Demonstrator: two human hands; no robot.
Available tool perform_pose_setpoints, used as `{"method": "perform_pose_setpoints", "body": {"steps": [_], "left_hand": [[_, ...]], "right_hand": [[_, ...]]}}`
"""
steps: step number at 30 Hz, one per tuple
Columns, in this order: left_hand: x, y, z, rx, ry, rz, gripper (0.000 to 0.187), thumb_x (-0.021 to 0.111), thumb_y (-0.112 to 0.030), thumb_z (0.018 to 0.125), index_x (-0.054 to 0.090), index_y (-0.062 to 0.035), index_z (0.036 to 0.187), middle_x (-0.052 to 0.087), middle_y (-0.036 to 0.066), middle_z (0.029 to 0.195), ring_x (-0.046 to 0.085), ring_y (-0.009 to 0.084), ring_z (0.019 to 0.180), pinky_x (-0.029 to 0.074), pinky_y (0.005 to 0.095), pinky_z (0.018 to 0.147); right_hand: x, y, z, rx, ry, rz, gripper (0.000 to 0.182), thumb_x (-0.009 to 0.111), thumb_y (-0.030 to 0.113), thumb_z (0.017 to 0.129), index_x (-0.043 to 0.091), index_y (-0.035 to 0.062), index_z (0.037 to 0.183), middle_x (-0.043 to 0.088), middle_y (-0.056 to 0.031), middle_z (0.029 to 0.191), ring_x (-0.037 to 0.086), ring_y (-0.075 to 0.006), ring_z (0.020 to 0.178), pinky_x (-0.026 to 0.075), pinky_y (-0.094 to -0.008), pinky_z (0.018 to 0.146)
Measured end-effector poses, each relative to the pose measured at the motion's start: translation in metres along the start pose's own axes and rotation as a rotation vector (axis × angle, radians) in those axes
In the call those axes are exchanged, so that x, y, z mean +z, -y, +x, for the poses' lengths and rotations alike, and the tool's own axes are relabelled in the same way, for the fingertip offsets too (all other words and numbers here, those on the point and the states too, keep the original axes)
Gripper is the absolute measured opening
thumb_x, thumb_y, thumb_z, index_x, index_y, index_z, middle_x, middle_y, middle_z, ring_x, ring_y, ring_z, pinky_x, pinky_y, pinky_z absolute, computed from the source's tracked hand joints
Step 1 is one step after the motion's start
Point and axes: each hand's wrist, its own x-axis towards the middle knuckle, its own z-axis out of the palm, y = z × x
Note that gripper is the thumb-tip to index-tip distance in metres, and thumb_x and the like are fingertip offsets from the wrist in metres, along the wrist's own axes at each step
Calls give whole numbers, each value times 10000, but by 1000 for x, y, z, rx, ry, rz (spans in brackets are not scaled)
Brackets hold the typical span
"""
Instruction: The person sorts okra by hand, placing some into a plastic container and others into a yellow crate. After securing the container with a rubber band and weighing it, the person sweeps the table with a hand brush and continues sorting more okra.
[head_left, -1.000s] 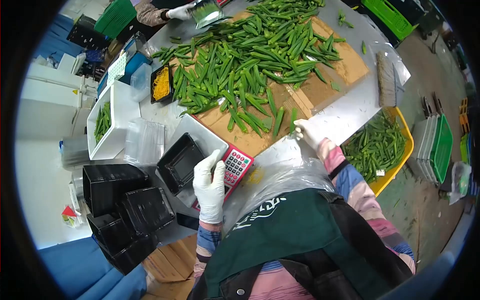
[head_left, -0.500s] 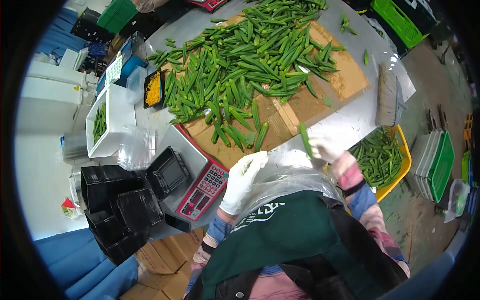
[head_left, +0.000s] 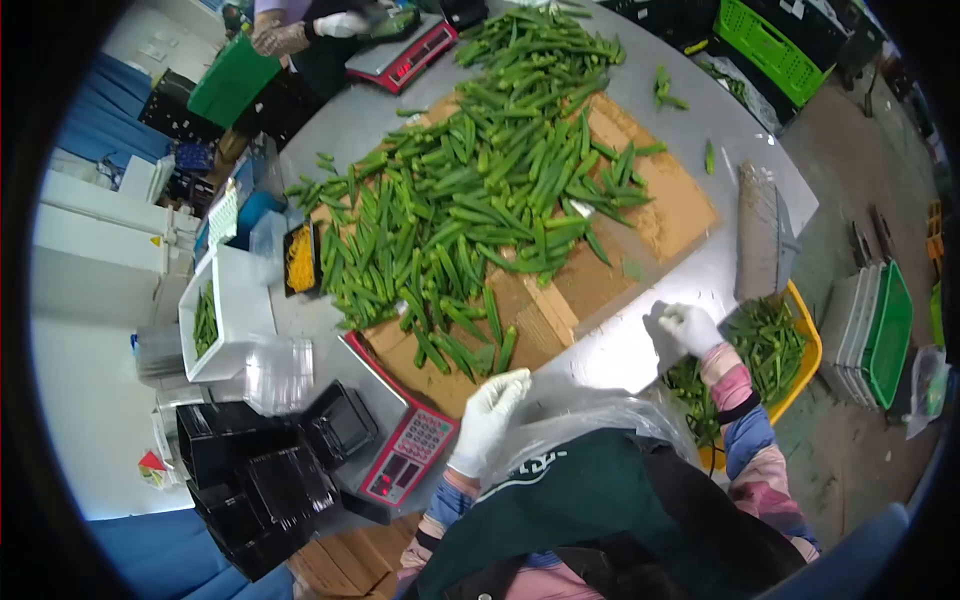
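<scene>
My left hand, in a white glove, is held just in front of the cardboard's near edge, beside the red-framed scale. Its fingers are pressed together, and nothing shows in them. Farther right, my gloved right hand hovers over the metal table's edge near the yellow crate. Its fingers are curled in, with no pod visible. A large heap of green okra covers much of the flattened cardboard. More okra pods lie in the crate.
Black plastic trays are stacked at the left, one on the scale. Behind them stand clear containers and a white bin with okra. A brush lies at the right edge. Another person's gloved hand is near a second scale.
The okra pod that was in my right hand is no longer seen there. That hand has moved right, toward the crate. The view has shifted, and another person's hands now show at the top.
</scene>
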Motion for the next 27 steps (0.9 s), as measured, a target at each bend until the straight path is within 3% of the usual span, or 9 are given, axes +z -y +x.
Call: {"method": "perform_pose_setpoints", "body": {"steps": [10, 15, 22, 25, 27], "left_hand": [[3, 1, 4, -89, -1, -7, 322, 546, -151, 1038, 585, 59, 1279, 664, 69, 1160, 608, 127, 1057, 475, 272, 975], [2, 12, -2, -31, 42, 33, 304, 595, -143, 1011, 612, 42, 1252, 668, 69, 1197, 612, 117, 1084, 482, 262, 978], [0, 31, -33, 35, 90, -36, 297, 594, -138, 1011, 614, 39, 1249, 667, 56, 1172, 605, 105, 1073, 477, 255, 972], [-4, 43, -47, 40, 109, 4, 299, 584, -122, 1013, 605, 43, 1261, 667, 50, 1154, 606, 104, 1041, 483, 249, 948], [-7, 50, -58, 17, 147, -32, 300, 580, -117, 1013, 602, 48, 1264, 667, 50, 1143, 605, 101, 1021, 487, 244, 928]], "right_hand": [[48, -6, 45, 58, -100, -161, 300, 717, 351, 817, 689, 53, 822, 685, -187, 759, 679, -363, 742, 542, -430, 705], [54, 12, 32, 99, -176, -196, 307, 707, 381, 813, 675, 76, 825, 698, -168, 792, 685, -360, 777, 535, -461, 747], [83, 5, 18, -69, -419, -324, 229, 759, 287, 754, 662, 85, 800, 674, -137, 769, 664, -348, 805, 511, -455, 764], [99, -2, 6, -197, -566, -260, 273, 763, 262, 736, 681, 72, 914, 672, -174, 886, 644, -359, 882, 497, -467, 816], [92, 18, -22, -118, -446, -352, 416, 727, 234, 764, 670, 54, 1135, 654, -202, 1062, 632, -372, 979, 507, -465, 880]]}}
